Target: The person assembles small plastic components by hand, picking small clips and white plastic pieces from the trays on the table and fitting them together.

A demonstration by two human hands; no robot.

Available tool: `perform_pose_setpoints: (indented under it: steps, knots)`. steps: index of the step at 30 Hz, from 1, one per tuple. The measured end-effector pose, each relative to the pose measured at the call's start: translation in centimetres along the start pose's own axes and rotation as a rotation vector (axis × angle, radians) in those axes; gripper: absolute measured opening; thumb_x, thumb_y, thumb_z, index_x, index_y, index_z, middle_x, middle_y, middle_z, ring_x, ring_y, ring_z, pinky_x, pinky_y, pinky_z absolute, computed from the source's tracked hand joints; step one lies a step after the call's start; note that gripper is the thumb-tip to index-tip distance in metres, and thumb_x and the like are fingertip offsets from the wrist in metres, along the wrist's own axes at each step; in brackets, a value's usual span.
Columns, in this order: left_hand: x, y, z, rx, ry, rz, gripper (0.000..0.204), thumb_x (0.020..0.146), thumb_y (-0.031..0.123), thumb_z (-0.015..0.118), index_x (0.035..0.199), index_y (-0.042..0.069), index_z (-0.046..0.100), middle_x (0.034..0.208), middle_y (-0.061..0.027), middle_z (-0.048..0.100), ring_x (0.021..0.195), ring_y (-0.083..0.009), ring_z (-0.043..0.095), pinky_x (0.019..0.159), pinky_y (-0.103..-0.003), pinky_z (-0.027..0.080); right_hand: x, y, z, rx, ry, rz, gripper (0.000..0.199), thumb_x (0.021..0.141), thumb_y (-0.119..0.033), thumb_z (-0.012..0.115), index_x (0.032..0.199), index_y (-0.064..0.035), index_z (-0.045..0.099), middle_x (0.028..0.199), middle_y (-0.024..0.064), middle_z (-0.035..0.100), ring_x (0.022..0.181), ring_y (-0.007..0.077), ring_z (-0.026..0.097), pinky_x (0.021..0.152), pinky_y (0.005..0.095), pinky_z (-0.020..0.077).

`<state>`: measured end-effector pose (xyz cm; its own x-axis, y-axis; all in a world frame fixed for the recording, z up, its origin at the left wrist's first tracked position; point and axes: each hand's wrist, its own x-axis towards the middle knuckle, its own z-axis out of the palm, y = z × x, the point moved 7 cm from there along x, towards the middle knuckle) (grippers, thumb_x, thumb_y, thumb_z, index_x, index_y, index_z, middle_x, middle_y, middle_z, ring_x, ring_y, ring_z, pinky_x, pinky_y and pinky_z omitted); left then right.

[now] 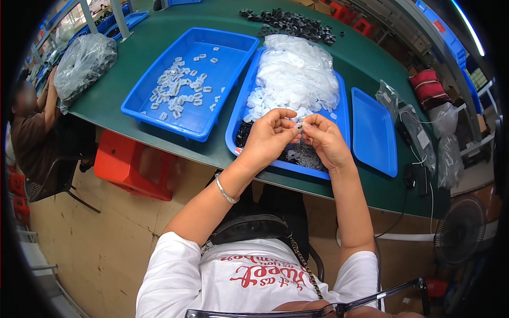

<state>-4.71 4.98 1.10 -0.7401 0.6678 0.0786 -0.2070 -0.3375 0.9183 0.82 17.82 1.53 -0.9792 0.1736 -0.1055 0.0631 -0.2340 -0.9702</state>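
My left hand [269, 137] and my right hand [324, 139] meet fingertip to fingertip above the front of a blue tray [344, 114]. Both are closed in a pinch around a tiny piece, mostly covered by the fingers, too small to name. Beneath them the tray holds a heap of translucent white plastic pieces [260, 100], with a clear plastic bag [294, 66] of white pieces lying over its far part. Black small parts [244, 133] fill the tray's near left corner, and grey small parts [305, 157] lie along its near edge.
Left of my hands, a larger blue tray [154, 79] holds scattered translucent pieces [183, 85]. A shallow blue tray [374, 130] lies to the right. Black parts [289, 24] are piled at the back. A fan [460, 230] and red stool [132, 164] stand beside the table; another person [34, 135] sits far left.
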Motion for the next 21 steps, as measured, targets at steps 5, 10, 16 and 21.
perform_pose_setpoints:
  steps: [5,10,16,21]
  knots:
    - [-0.1,0.2,-0.1,-0.028,0.027,-0.009,0.035,0.089,-0.002,0.061,0.122,-0.008,0.050,0.099,-0.0125,0.064,0.088,-0.0148,0.066,0.079,-0.024,0.056,0.0,-0.2,0.5,-0.035,-0.012,-0.030,0.017,0.090,-0.017,0.066,0.096,-0.0032,0.059,0.085,0.0025,0.063,0.075,0.0070,0.056,0.068,0.0206,0.0429]
    - [-0.1,0.3,-0.2,-0.034,0.045,-0.012,0.034,0.089,-0.001,0.061,0.121,-0.009,0.051,0.100,-0.0131,0.064,0.088,-0.0154,0.066,0.079,-0.023,0.055,-0.2,-0.7,0.8,-0.123,0.016,-0.106,0.018,0.089,-0.016,0.067,0.097,-0.0021,0.058,0.086,0.0042,0.064,0.078,0.0086,0.058,0.070,0.0215,0.0442]
    - [0.1,0.1,-0.4,-0.075,0.064,-0.022,0.033,0.089,-0.001,0.061,0.120,-0.008,0.052,0.101,-0.0119,0.064,0.086,-0.0139,0.066,0.079,-0.023,0.054,-0.5,-1.5,1.3,-0.205,0.084,-0.198,0.017,0.092,-0.014,0.064,0.102,-0.0006,0.059,0.086,0.0044,0.064,0.078,0.0089,0.059,0.069,0.0221,0.0460]
    - [0.1,0.1,-0.5,-0.063,0.066,-0.015,0.032,0.090,0.000,0.062,0.120,-0.008,0.052,0.101,-0.0116,0.064,0.085,-0.0128,0.065,0.078,-0.023,0.054,-0.5,-1.6,1.4,-0.246,0.068,-0.208,0.015,0.093,-0.013,0.062,0.100,0.0000,0.061,0.084,0.0042,0.065,0.075,0.0091,0.059,0.069,0.0222,0.0469]
